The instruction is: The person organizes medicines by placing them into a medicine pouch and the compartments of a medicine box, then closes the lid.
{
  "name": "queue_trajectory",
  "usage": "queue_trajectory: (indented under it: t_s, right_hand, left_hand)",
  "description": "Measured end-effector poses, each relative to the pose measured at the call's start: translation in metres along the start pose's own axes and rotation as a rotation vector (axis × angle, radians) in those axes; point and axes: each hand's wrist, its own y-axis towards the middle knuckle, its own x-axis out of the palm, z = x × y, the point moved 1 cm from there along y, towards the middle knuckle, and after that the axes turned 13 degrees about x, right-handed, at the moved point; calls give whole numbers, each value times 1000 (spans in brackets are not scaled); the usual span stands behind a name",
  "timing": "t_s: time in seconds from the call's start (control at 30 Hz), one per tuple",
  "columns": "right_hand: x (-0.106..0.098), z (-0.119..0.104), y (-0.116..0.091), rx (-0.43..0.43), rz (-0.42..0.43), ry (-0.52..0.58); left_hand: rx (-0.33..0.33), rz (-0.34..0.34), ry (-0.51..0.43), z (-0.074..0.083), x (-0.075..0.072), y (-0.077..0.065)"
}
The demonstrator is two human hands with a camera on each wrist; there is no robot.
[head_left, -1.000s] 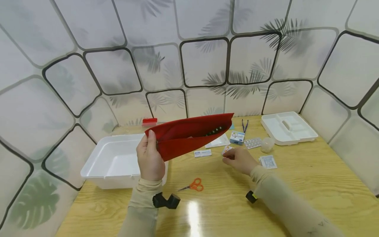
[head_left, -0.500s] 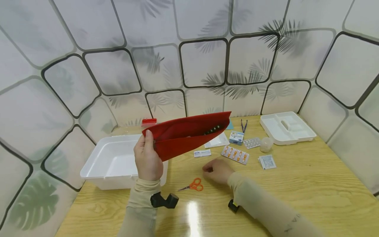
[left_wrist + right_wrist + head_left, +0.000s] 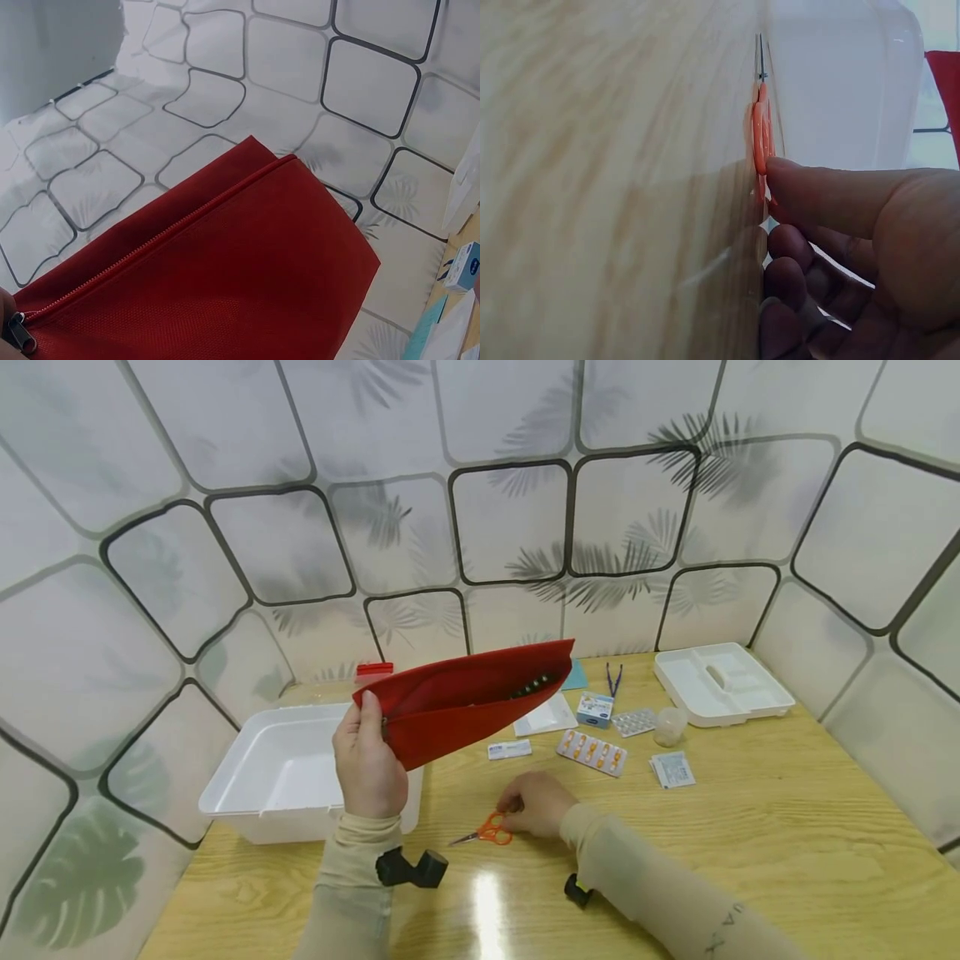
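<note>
Scissors lie on the table; the right hand, fingers curled, sets its thumb against their handle, though I cannot tell whether the pinch is closed. Left hand grips the gaping red pouch. Pick-up seems under way; lifting calls for a firm pinch.

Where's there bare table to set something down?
Widest free patch: the table right of the right sleeve and packets, nearer than the white lid. Smaller: between left sleeve and right sleeve, nearer than the scissors. Crowded: beyond the right hand, with orange pill sheet, small box and tweezers.
</note>
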Motion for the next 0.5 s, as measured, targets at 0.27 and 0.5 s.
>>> queue_trajectory:
  t_s: [0.27, 0.5]
  right_hand:
    - [-2, -2, 1, 6, -37, -21]
    - [-3, 8, 5, 27, -109, 70]
  left_hand:
    - [-10, 2, -9, -1, 0, 0]
    - [-19, 0, -12, -1, -1, 0]
